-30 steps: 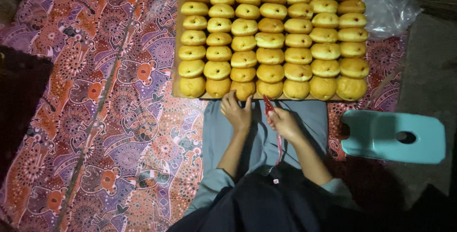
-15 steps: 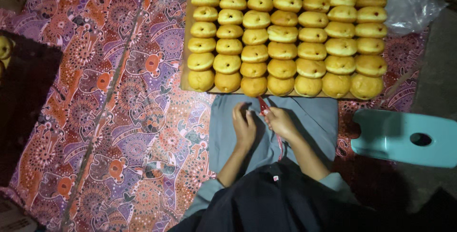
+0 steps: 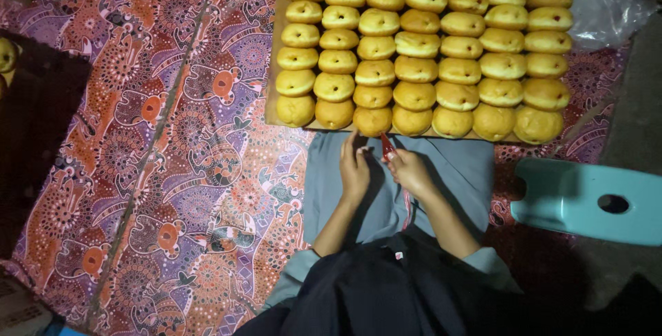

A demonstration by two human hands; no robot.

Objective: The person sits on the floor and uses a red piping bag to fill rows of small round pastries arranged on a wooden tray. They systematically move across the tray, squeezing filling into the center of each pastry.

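Observation:
A board [image 3: 272, 87] holds several rows of golden round buns [image 3: 414, 67], each with a small hole on top. My left hand [image 3: 354, 168] rests over my grey lap just below the board's near edge, fingers pointing toward a bun in the front row. My right hand [image 3: 408, 170] is closed around a thin red piping bag [image 3: 388, 147], whose tip points up toward the front row of buns. The bag's tail trails down along my right forearm.
A patterned orange and purple cloth [image 3: 172, 136] covers the floor on the left. A light blue plastic stool [image 3: 593, 201] stands to the right. A clear plastic bag [image 3: 607, 5] lies at the upper right. A dark mat [image 3: 34, 136] sits at the far left.
The view has shifted slightly right and down. Both hands stay close together below the front row, the right one still holding the red bag.

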